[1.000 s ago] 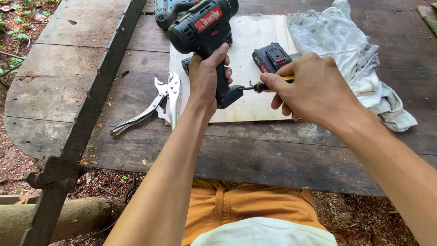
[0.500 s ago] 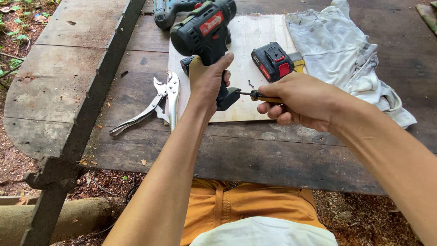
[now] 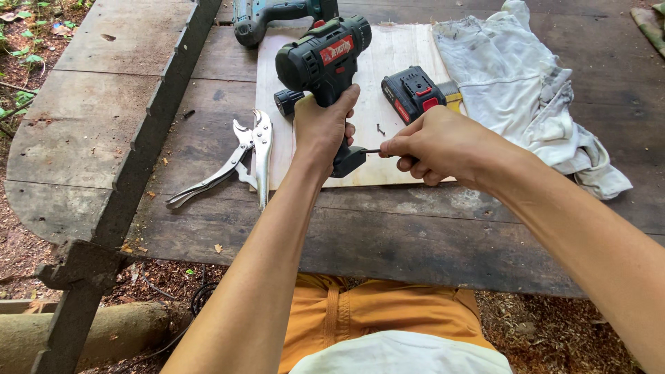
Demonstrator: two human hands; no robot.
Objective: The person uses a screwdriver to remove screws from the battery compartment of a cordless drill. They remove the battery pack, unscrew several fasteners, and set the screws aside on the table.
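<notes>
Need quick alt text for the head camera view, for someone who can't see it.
The left hand grips a black cordless drill by its handle, while the right hand pushes a thin screwdriver into the handle's base. Locking pliers and a battery pack lie on the wooden table.

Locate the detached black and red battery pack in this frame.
The battery pack lies on the pale board, right of the drill in the left hand, just beyond the right hand, beside the white cloth.

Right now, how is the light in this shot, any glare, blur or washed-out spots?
Head view: soft, even shade, sharp focus throughout; the pale plywood sheet and crumpled white cloth look slightly washed out; the black cordless drill in the left hand shows no glare; the right hand is unblurred.
</notes>
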